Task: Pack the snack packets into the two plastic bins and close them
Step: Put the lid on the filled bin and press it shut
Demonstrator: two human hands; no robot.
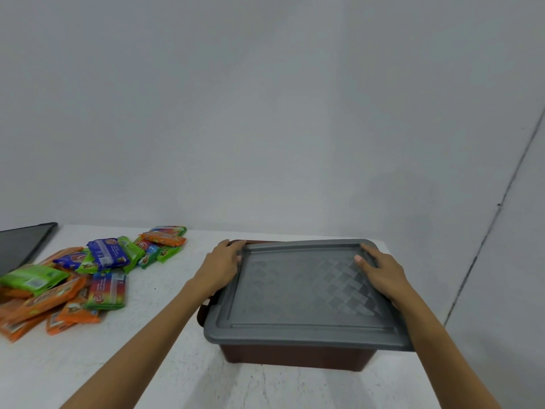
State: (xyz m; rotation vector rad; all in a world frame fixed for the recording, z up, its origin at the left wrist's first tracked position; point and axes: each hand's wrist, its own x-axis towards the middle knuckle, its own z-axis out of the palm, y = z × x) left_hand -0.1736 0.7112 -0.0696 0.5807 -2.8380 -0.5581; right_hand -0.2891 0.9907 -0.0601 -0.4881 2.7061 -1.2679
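Note:
A brown plastic bin (298,357) stands on the white table (165,335), right of centre. A grey lid (298,293) lies on top of it, slightly askew, so a strip of brown rim shows at the far left corner and the lid overhangs at the near right. My left hand (219,268) holds the lid's far left corner, thumb on top. My right hand (383,276) holds the right edge, thumb on the patterned top. The bin's contents are hidden. A loose pile of snack packets (73,278), orange, green and blue, lies on the table to the left.
A dark flat panel (20,246) lies at the far left table edge behind the packets. A brown handle (203,314) sticks out from the bin's left side. A plain wall rises right behind the table, and the table's right edge runs close to the bin.

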